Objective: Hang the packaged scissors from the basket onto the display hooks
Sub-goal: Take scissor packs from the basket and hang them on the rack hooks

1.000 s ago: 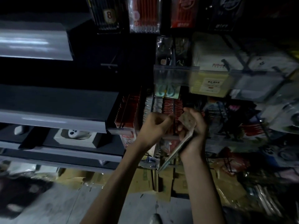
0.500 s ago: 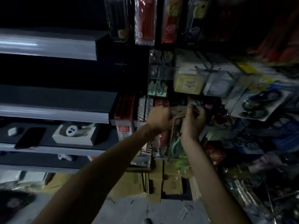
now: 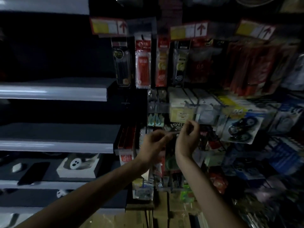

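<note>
The display wall fills the right of the view, crowded with hanging stationery packs, and grey shelves run along the left. Both forearms reach up to the middle of the wall. The left hand has its fingers curled, its grip pinching one end of a thin card strip, which I take for the top edge of the packaged scissors. The right hand pinches the other end, as far as the dim light shows. The pack sits between the hands, against the hanging rows. The hook itself is too dark to make out, and no basket is in view. The pack looks mid-hanging, not yet released
</note>
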Demonstrator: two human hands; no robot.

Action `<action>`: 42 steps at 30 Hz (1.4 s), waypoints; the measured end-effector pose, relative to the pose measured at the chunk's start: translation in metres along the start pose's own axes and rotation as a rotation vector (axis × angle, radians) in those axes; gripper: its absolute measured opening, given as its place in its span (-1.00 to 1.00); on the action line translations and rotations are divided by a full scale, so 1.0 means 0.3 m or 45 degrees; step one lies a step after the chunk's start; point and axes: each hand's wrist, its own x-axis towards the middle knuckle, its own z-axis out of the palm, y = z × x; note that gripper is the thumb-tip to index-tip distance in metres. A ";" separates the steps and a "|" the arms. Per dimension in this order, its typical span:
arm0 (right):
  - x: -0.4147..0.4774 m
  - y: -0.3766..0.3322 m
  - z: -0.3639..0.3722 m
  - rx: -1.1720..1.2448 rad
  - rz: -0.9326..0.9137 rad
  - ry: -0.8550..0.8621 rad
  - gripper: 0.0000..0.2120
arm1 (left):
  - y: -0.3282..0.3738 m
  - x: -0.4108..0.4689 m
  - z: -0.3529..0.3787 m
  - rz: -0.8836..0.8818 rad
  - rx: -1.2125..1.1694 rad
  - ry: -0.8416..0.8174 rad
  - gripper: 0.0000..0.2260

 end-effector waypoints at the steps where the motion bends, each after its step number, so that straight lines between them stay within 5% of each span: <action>1: -0.015 -0.008 -0.007 0.016 0.040 -0.054 -0.89 | 0.005 -0.001 -0.012 0.009 0.029 0.010 -0.87; 5: -0.044 -0.025 -0.049 0.128 0.355 -0.455 -0.83 | 0.043 -0.014 -0.083 0.021 0.076 0.064 -0.86; 10: -0.052 -0.020 -0.117 0.127 0.291 -0.690 -0.81 | 0.065 -0.019 -0.147 -0.155 0.008 0.071 -0.83; 19: -0.024 -0.009 -0.172 0.121 0.355 -0.661 -0.91 | 0.121 0.032 -0.235 -0.171 0.271 0.146 -0.76; 27: 0.017 -0.009 -0.198 0.050 0.281 -0.577 -0.87 | 0.170 0.127 -0.248 -0.048 0.370 0.181 -0.40; 33: 0.025 -0.005 -0.193 -0.012 0.189 -0.577 -0.92 | 0.149 0.144 -0.252 0.013 0.339 0.145 -0.68; 42: -0.017 0.006 -0.103 -0.053 0.166 -0.623 -0.89 | 0.247 0.101 -0.260 0.057 0.158 -0.080 -0.68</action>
